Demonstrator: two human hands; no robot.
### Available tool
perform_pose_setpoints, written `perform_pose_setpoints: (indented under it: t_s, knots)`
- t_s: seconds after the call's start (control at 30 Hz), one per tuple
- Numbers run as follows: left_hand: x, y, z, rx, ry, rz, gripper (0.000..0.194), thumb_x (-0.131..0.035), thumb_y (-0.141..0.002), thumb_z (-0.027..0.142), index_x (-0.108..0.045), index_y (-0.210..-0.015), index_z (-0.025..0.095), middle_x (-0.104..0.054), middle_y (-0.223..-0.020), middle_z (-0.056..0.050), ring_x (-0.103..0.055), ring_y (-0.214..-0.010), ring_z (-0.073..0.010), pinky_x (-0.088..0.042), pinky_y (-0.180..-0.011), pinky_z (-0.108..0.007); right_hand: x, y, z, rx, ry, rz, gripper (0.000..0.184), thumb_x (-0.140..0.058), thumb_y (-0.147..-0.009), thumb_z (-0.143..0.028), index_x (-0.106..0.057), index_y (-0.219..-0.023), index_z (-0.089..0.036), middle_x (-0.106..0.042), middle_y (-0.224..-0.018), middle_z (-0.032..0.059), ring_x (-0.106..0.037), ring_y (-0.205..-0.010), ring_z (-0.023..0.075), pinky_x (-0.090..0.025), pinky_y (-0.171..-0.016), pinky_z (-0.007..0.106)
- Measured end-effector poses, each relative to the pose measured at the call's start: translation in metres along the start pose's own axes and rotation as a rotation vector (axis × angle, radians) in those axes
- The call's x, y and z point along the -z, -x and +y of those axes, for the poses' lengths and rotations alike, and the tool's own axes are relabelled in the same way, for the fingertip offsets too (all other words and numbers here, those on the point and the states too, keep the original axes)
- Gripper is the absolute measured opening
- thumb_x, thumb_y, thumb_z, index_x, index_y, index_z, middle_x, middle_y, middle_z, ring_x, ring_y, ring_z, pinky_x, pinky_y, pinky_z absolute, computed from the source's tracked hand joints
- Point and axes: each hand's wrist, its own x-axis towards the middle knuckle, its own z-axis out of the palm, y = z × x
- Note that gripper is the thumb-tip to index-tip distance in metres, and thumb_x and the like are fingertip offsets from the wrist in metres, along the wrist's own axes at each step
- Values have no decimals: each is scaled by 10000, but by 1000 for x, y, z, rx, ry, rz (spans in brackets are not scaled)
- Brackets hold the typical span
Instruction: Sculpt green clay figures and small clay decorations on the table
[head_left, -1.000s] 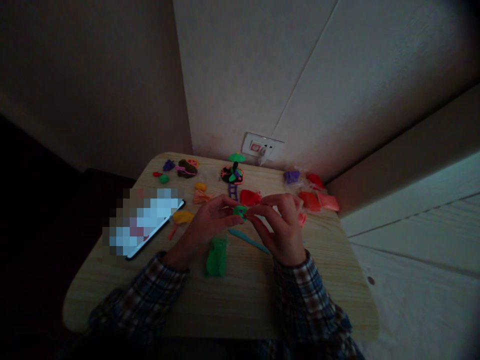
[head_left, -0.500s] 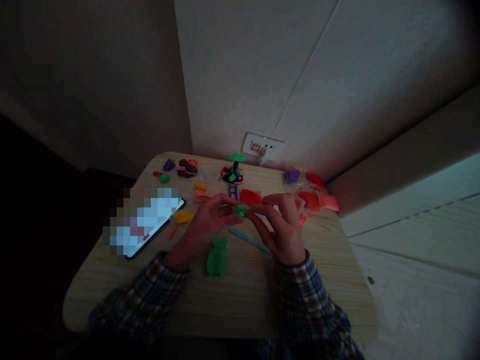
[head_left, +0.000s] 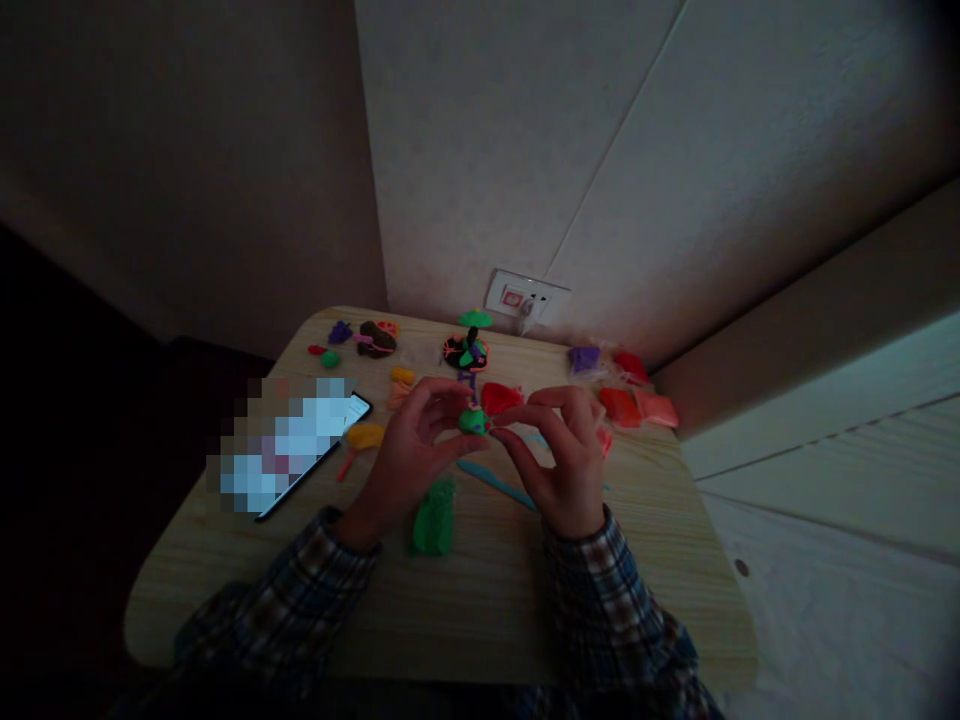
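Between the thumb and fingers of my left hand (head_left: 420, 435) is a small green clay piece (head_left: 473, 421) with tiny purple and pale details. My right hand (head_left: 562, 450) pinches at its right edge, where a small reddish bit shows at the fingertips. Both hands hover over the middle of the table. Under them lie a blue modelling tool (head_left: 495, 482) and a packet of green clay (head_left: 434, 520). A red clay packet (head_left: 502, 398) sits just beyond the fingers.
A lit phone (head_left: 300, 455) lies at left beside yellow clay (head_left: 365, 436). At the back stand a dark clay model with a green top (head_left: 466, 350) and a brown clay lump (head_left: 375, 340). Purple (head_left: 585, 359) and orange clay packets (head_left: 620, 407) lie back right, near a wall socket (head_left: 527, 296).
The green clay piece has turned in my left fingers, showing more of its rounded green side. My right fingertips stay at its right edge. The view has shifted slightly.
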Motion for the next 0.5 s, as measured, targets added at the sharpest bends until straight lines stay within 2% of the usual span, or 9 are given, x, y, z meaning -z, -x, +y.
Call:
perform_pose_setpoints:
  t_s: [0.2,0.5]
  knots:
    - [0,3,-1,-59,-92,0,430,-812,-573,121,-591,-933,204,-642,-937,7,-627,-897,-161,-504,-827,-290,-2,0,-1,-41,-47,-11,27,-631,-850,-229,-655,-861,-222,-561,-849,12,-551,-836,186,-376,-775,361]
    - [0,4,-2,-123,-166,12,419,-819,-605,158,-604,-961,210,-632,-966,-1,-618,-907,-164,-499,-831,-287,-2,0,0,-20,-11,-19,26,-625,-857,-220,-649,-865,-222,-572,-857,13,-561,-847,182,-364,-788,355]
